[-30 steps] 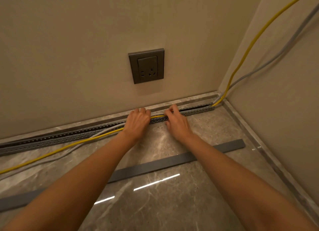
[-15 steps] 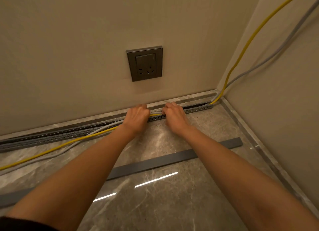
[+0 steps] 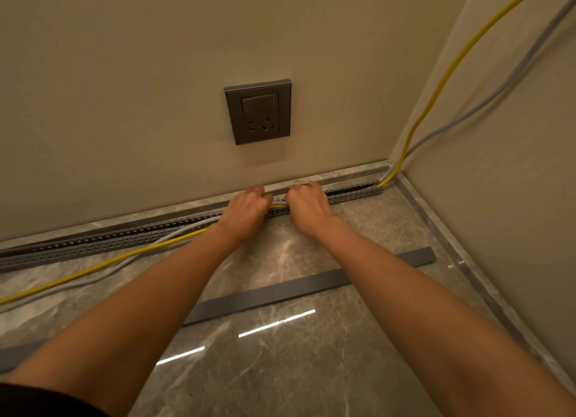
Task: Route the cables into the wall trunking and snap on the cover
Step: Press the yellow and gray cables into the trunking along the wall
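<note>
Cables [image 3: 279, 204] come first: we count two, one yellow cable [image 3: 124, 256] and one grey cable [image 3: 461, 121]. Both come down the right wall to the back right corner of the floor [image 3: 311, 370] and go into the right end of the trunking [image 3: 93, 243]. Left of our hands they are out of it and lie loose on the floor, running off toward its left edge.

We count one trunking. It is a long grey channel with many little slots in its sides. It lies along the back edge of the floor, against the low stone strip at the foot of the back wall.

We count one cover [image 3: 280, 292]. It is a flat grey strip that lies on the floor, nearer to us and apart from the trunking.

We have two hands. Our left hand [image 3: 246, 209] and our right hand [image 3: 308, 208] are close together at the trunking, and each one has its fingers curled round the cables.

One grey socket [image 3: 258, 113] sits on the back wall above them.
</note>
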The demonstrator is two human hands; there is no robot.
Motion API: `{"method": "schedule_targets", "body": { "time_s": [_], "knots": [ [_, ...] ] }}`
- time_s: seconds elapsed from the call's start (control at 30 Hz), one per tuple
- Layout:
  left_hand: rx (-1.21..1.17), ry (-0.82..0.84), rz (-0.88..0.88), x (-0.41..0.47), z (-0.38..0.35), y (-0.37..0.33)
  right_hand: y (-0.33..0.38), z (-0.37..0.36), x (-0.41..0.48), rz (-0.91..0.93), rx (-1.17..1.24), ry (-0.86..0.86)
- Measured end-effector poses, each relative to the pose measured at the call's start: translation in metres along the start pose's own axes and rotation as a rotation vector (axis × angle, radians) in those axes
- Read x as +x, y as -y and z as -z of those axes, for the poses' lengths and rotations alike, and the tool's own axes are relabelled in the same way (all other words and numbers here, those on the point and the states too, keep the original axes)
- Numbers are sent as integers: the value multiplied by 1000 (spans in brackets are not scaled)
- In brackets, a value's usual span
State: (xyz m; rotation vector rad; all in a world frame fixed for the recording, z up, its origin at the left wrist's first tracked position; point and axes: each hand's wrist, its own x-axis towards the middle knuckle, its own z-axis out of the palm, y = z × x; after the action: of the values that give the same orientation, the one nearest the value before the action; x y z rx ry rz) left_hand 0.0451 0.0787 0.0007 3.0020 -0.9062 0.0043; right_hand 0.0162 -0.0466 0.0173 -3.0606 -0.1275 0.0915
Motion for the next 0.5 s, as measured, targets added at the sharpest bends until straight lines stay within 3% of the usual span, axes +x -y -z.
{"method": "schedule_targets", "body": {
  "time_s": [0.17,0.27,0.33,0.43,0.5],
  "knots": [
    [115,23,-217,-5,9,-4,1,1,1,11,-33,26],
    [213,15,-172,-5,8,-7,0,3,-1,15,-27,46],
    [328,129,-112,-6,7,-11,0,4,-3,13,-26,66],
    [308,154,-57,-10,2,-13,1,1,-8,14,-28,70],
    [316,54,-118,-13,-2,-10,-2,-1,-11,24,-1,67]
  ]
}}
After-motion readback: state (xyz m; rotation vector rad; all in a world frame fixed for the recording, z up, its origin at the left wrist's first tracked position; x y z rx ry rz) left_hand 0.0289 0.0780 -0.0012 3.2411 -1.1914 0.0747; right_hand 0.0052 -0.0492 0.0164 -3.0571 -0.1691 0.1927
